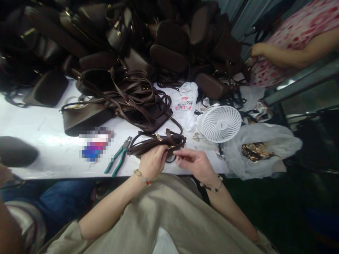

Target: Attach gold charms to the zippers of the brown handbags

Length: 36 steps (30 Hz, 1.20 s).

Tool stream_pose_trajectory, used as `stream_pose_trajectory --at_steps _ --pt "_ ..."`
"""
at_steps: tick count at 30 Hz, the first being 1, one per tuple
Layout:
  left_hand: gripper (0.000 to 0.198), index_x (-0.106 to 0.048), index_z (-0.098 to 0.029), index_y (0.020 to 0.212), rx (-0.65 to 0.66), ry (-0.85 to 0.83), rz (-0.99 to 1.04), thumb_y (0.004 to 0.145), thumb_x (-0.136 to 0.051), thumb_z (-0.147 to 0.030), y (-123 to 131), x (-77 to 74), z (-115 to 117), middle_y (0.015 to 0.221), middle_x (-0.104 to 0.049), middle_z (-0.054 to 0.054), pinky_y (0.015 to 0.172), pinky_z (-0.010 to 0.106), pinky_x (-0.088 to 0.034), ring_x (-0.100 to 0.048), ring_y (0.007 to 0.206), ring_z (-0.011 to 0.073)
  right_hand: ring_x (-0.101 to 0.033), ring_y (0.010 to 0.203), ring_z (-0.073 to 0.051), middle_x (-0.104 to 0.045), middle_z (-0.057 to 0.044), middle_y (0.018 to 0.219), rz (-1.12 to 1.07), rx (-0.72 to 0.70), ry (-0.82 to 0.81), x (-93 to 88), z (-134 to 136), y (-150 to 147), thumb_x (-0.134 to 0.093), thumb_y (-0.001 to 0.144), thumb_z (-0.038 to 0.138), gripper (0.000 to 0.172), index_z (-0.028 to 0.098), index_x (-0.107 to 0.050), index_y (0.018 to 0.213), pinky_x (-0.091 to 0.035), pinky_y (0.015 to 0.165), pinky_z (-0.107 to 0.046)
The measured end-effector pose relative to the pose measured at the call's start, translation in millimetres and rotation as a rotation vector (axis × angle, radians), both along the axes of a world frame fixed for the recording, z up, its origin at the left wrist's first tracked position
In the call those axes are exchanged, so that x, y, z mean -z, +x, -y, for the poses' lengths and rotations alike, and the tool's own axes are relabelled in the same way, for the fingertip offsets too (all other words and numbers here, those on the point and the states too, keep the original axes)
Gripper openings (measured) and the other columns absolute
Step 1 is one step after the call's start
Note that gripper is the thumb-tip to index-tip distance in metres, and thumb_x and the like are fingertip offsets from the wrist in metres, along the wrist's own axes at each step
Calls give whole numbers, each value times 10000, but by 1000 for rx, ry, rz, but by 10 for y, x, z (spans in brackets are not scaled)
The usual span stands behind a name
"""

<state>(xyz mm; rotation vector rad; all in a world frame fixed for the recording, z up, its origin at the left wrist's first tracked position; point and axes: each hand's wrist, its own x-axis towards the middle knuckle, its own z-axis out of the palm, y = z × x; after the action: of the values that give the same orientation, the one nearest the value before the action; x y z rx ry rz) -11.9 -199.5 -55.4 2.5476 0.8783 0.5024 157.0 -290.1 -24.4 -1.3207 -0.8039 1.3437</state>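
A small dark brown handbag (pixel 145 145) with gold hardware lies at the table's front edge, right before me. My left hand (pixel 154 161) is closed on the bag's near side, close to its gold zipper. At the bag's right end, my right hand (pixel 193 163) has its thumb and forefinger pinched together; whatever is between them is too small to make out. A brown strap loops over the bag. Left of it lie pliers with green handles (pixel 118 158), their jaws toward the bag.
Brown handbags (pixel 169 60) are heaped across the back. A white fan (pixel 221 124) and a plastic bag of gold metal pieces (pixel 255 151) stand at the right. One person's arm (pixel 288 56) shows at upper right; another person sits at left. A pixelated patch (pixel 96 144) covers something.
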Motion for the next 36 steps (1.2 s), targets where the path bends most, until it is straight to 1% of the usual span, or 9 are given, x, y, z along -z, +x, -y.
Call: stream_pose_trajectory --at_steps 3,6,12,17,19,23,27,33,36 --pt "323 -532 -223 1264 31 -14 -71 953 -449 -195 0 -25 5 1069 -690 51 739 298 -555 -673 913 200 -620 693 -118 -681 -17 799 -18 -359 -123 -2 3 -86 -848 666 274 401 160 -716 1027 -516 628 -230" --pt "534 -427 -296 1414 64 -27 -153 903 -490 -151 5 -56 -9 1167 -652 40 694 281 -549 -666 915 197 -571 592 -89 -637 6 794 60 -169 -159 72 -59 -103 -818 697 304 414 160 -675 1058 -492 512 -205" --pt "664 -228 -313 1519 49 -24 -195 912 -390 -98 26 -53 -60 1159 -634 52 601 258 -520 -668 834 179 -549 562 -84 -618 47 827 2 149 -12 113 -133 153 -800 736 306 934 317 -282 1513 -481 460 -192" --pt "280 -526 -179 1198 5 -93 -54 952 -392 -175 -10 -11 -44 1022 -681 76 766 319 -552 -666 906 209 -604 671 -105 -645 8 819 -105 417 -11 180 -125 269 -826 688 365 439 196 -637 1046 -514 552 -204" --pt "246 -554 -185 1143 10 -87 -57 959 -391 -189 -20 -21 -33 1018 -676 73 778 318 -549 -658 914 207 -619 685 -107 -677 -22 836 -80 292 -19 144 -64 226 -818 707 347 322 170 -657 922 -513 585 -210" --pt "355 -552 -233 1250 21 -61 -154 932 -410 -164 -1 -63 -24 1020 -644 62 719 279 -542 -646 872 187 -621 687 -121 -685 -25 870 21 -146 -102 57 -6 79 -763 752 282 382 180 -663 1106 -491 565 -223" --pt "592 -412 -318 1435 65 -24 -267 879 -432 -117 26 -100 -49 1009 -610 42 589 247 -504 -632 770 173 -631 778 -150 -686 -19 857 384 -226 -54 69 -47 -34 -703 775 202 271 176 -695 1045 -509 730 -281" --pt "765 -226 -326 1524 87 -34 -302 839 -437 -57 24 -129 -88 1032 -613 40 577 234 -495 -638 774 172 -637 783 -152 -681 4 905 286 52 13 167 -9 15 -722 782 250 993 269 -112 1566 -527 749 -304" --pt "533 -427 -233 1379 71 -92 -209 872 -411 -70 1 -110 -64 1067 -649 69 690 284 -541 -661 881 201 -619 657 -133 -657 32 825 -29 259 -73 363 -116 128 -767 719 331 990 261 -177 1512 -477 551 -234"
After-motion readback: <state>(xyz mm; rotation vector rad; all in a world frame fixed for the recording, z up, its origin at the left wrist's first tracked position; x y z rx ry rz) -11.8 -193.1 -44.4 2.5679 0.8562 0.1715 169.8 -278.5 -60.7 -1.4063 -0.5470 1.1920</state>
